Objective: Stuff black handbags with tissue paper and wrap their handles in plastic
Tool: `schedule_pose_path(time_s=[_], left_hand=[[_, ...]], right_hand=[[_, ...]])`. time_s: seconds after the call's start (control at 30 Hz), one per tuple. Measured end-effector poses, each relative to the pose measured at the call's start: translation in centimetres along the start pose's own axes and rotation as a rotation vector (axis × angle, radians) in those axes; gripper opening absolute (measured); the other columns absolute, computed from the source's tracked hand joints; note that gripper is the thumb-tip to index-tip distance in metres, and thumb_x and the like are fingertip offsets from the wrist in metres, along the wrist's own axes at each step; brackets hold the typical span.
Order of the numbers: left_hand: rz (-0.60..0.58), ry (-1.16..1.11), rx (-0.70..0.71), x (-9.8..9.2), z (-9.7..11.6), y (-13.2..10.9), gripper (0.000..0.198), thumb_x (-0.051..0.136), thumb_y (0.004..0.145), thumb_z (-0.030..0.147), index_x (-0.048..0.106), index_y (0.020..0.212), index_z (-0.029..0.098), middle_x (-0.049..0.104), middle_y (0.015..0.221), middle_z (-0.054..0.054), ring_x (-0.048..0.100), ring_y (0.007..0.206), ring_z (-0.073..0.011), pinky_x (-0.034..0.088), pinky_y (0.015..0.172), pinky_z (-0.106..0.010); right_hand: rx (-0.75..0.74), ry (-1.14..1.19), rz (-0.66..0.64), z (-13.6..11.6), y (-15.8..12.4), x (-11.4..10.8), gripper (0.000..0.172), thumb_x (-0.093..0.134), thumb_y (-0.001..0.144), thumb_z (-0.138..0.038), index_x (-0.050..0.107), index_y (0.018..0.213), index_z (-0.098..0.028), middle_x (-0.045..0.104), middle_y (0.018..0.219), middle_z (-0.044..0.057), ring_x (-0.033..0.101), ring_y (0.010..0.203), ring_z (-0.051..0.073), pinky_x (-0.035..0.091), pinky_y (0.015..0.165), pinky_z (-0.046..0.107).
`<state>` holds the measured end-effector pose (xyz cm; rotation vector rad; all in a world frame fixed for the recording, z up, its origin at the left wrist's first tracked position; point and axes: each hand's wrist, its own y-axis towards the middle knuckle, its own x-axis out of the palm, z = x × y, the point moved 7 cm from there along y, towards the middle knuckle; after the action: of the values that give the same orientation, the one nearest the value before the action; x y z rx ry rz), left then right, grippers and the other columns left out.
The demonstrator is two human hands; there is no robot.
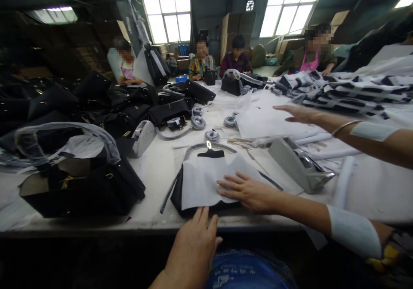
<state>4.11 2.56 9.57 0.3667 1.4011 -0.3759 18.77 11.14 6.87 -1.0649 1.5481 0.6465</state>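
Observation:
My left hand (197,237) is at the table's front edge, fingers stretched out, their tips at the lower edge of a black handbag (177,198). It holds nothing. The bag lies flat, and a white sheet (201,181) covers most of it. A black tab with a gold clasp (209,145) shows beyond the sheet, near the wrapped handle. From the right, a co-worker's hand (248,191) presses flat on the sheet. The other arm, seemingly the same co-worker's, reaches over the table with its hand (300,113) spread. My right hand is out of view.
A black handbag (93,190) with a plastic-wrapped handle stands at left. Tape dispensers stand at right (295,164) and left (144,137). Black bags (93,91) pile up behind. Wrapped coils (212,136) lie mid-table. Several people sit at the far side.

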Motion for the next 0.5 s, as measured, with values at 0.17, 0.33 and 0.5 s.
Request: schedule_pose_path(time_s=[0.17, 0.33, 0.5], left_hand=[[0.075, -0.211, 0.125, -4.1, 0.5, 4.6, 0.019, 0.052, 0.097, 0.026, 0.064, 0.111, 0.022, 0.074, 0.098, -0.006, 0.071, 0.09, -0.0229, 0.06, 0.08, -0.036], [0.186, -0.204, 0.214, 0.7, -4.4, 7.7, 0.043, 0.06, 0.094, 0.033, 0.051, 0.134, 0.018, 0.063, 0.133, -0.012, 0.061, 0.121, -0.026, 0.048, 0.107, -0.046], [0.28, -0.281, 0.164, 3.4, -6.4, 5.8, 0.045, 0.052, 0.098, 0.041, 0.048, 0.138, 0.021, 0.06, 0.138, -0.011, 0.057, 0.128, -0.0236, 0.044, 0.112, -0.045]], right_hand=[[0.011, 0.01, 0.023, 0.1, 0.0, 0.1, 0.084, 0.047, 0.078, -0.01, 0.027, 0.156, -0.03, 0.022, 0.163, 0.005, 0.025, 0.148, 0.034, 0.019, 0.116, 0.062], [0.007, 0.088, 0.031, 0.3, -0.2, -0.2, 0.087, 0.047, 0.077, -0.009, 0.022, 0.157, -0.029, 0.021, 0.164, 0.005, 0.023, 0.149, 0.031, 0.015, 0.118, 0.061], [0.031, 0.268, 0.101, 0.6, -0.6, -1.0, 0.083, 0.056, 0.084, -0.024, 0.018, 0.158, -0.023, 0.024, 0.163, 0.01, 0.025, 0.148, 0.027, 0.013, 0.121, 0.054]])
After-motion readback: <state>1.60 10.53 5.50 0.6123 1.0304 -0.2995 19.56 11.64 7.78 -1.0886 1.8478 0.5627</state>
